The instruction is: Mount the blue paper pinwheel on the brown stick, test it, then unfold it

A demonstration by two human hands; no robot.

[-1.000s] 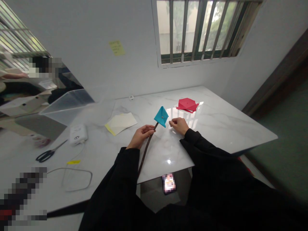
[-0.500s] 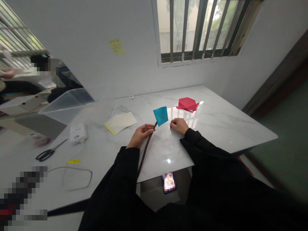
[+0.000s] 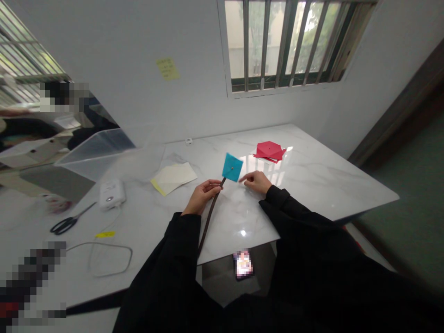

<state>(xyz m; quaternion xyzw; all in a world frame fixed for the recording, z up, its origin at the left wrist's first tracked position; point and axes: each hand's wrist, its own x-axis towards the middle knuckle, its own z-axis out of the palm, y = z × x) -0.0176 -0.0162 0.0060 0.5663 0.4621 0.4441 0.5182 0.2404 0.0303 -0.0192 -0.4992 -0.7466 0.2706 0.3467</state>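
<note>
My left hand (image 3: pixel 203 196) grips a thin brown rod (image 3: pixel 210 217) that rises from below the table edge. A square of blue paper (image 3: pixel 232 167) sits on the rod's upper end, pinned at its centre by a small dot. My right hand (image 3: pixel 255 181) hovers just to the right with its index finger stretched out. The fingertip is at the paper's lower right corner, and I cannot tell whether they touch. That hand holds nothing. A folded red paper (image 3: pixel 269 151) lies farther back on the white marble table (image 3: pixel 312 185).
Cream and yellow paper sheets (image 3: pixel 173 178) lie left of my hands. Farther left are a white device (image 3: pixel 111 194), black-handled scissors (image 3: pixel 65 225), a thin cable (image 3: pixel 100 259) and a clear plastic box (image 3: pixel 97 150). A phone (image 3: pixel 243 264) shows below the table's near edge.
The blue paper has opened from a narrow folded kite shape into a flat square. My right hand's index finger has stretched out toward it.
</note>
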